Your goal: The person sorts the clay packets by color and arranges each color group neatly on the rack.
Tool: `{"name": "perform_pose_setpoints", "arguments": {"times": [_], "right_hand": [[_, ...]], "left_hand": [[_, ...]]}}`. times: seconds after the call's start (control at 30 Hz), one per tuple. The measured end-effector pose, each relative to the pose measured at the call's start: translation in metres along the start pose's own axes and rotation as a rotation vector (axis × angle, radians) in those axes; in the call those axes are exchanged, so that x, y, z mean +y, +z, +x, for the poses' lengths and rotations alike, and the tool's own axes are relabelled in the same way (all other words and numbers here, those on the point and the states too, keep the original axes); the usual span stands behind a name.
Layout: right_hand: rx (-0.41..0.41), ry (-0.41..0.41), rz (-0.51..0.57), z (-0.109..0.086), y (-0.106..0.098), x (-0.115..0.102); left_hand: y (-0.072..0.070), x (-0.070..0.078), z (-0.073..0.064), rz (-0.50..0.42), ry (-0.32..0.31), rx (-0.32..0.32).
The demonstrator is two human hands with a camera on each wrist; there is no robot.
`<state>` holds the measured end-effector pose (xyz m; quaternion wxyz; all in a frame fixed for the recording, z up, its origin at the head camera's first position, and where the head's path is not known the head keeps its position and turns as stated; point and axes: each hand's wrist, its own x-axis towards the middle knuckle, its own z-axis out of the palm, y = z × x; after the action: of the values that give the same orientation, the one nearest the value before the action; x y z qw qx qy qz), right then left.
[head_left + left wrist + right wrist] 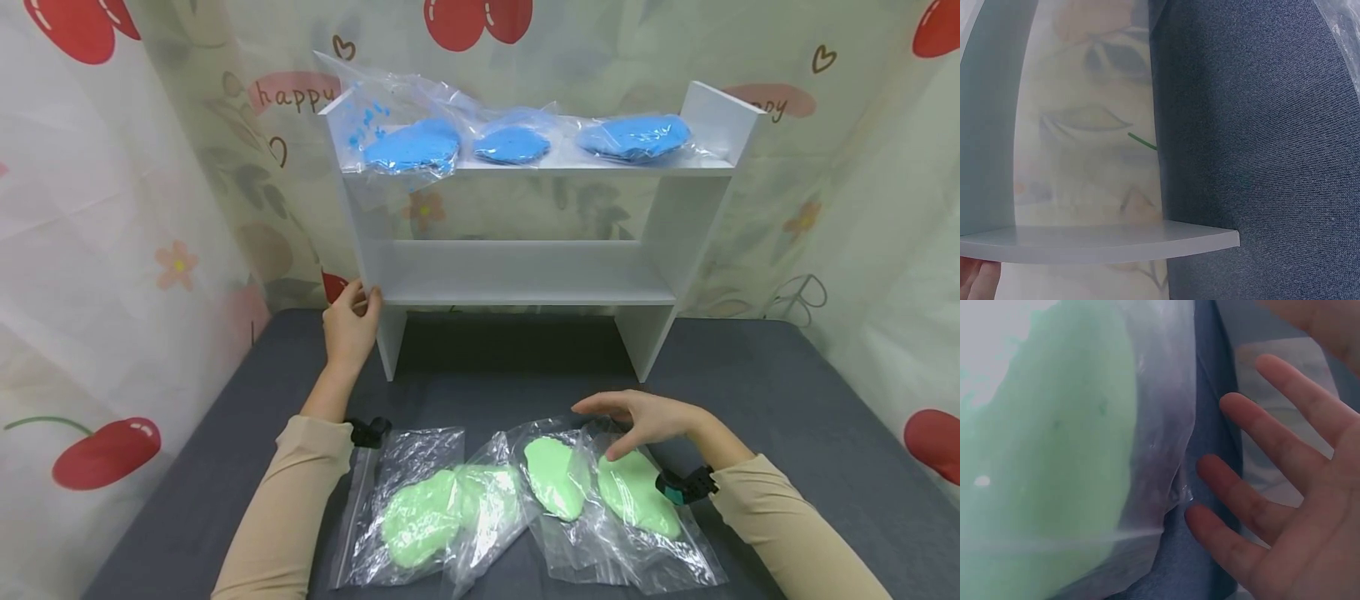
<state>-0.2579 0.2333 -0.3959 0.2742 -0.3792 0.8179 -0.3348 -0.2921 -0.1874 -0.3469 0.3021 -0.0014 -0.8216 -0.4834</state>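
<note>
My left hand grips the left side panel of a white two-tier shelf, near its lower board. In the left wrist view the fingers show beside that panel, at the lower left corner. My right hand hovers with spread fingers over clear plastic bags holding flat pale green lumps. The rightmost green lump lies just below its thumb, and another green lump is to the left. From the right wrist, the palm appears with nothing in it, beside a bagged green lump.
Three clear bags with blue lumps lie along the shelf's top board. Further green lumps in bags overlap at the front of the dark table. A patterned cloth hangs behind and at both sides.
</note>
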Motion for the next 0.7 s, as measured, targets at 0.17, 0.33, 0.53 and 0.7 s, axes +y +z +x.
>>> {"name": "perform_pose_setpoints", "arguments": {"times": [0.17,0.33,0.53,0.7], "right_hand": [[-0.038,-0.008,0.015,-0.002,0.002,0.007],[-0.053,-0.021,-0.02,-0.005,0.004,0.012],[-0.05,-0.046,-0.112,-0.008,0.007,0.018],[-0.033,-0.032,-0.151,-0.008,0.01,0.019]], "left_hand": [[0.0,0.0,0.0,0.001,-0.003,-0.001],[0.0,0.0,0.0,0.002,-0.002,0.002],[0.0,0.0,0.0,0.001,-0.001,0.0],[0.0,0.0,0.0,-0.001,0.007,0.005]]}}
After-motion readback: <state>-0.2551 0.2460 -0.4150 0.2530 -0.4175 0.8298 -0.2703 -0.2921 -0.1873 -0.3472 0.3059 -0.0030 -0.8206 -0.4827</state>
